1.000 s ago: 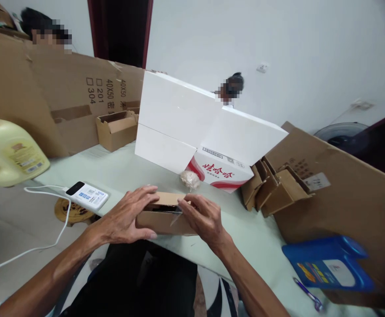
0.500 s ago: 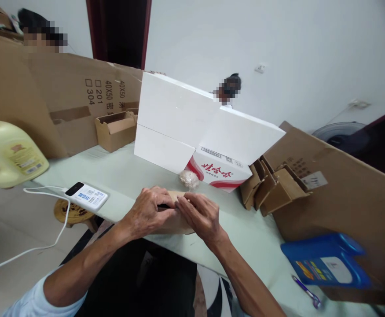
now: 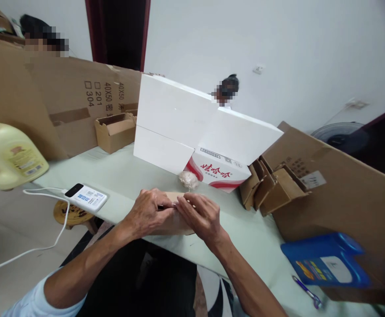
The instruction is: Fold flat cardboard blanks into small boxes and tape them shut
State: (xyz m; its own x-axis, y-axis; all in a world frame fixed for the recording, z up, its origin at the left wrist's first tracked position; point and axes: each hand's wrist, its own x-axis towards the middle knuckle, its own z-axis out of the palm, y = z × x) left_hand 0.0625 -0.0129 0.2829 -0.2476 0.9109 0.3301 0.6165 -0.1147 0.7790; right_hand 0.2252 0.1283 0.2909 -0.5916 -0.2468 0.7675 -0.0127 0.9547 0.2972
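Observation:
A small brown cardboard box (image 3: 174,225) lies near the table's front edge, under both hands. My left hand (image 3: 151,209) is closed, thumb and index finger pinched over the middle of the box. Facing it, my right hand (image 3: 200,213) is also closed, its fingertips meeting those of the left. A bit of thin pale string shows between the fingertips; its ends are hidden. Just behind the box sits a ball of string (image 3: 188,180), with a strand running down toward my right hand. Something dark shows in the gap of my left fingers, too small to name.
White boxes (image 3: 169,114) stand behind, with a red-and-white carton (image 3: 218,171). Small open cardboard boxes (image 3: 280,189) are at right. A blue bottle (image 3: 327,262) and purple-handled tool (image 3: 306,291) lie front right. A cabled white device (image 3: 86,197) and yellow jug (image 3: 10,152) are left. Two people are beyond.
Both hands stay pinched over the box in almost the same place, with slight finger movement. A little more pale string shows between the fingertips. The view has shifted very slightly.

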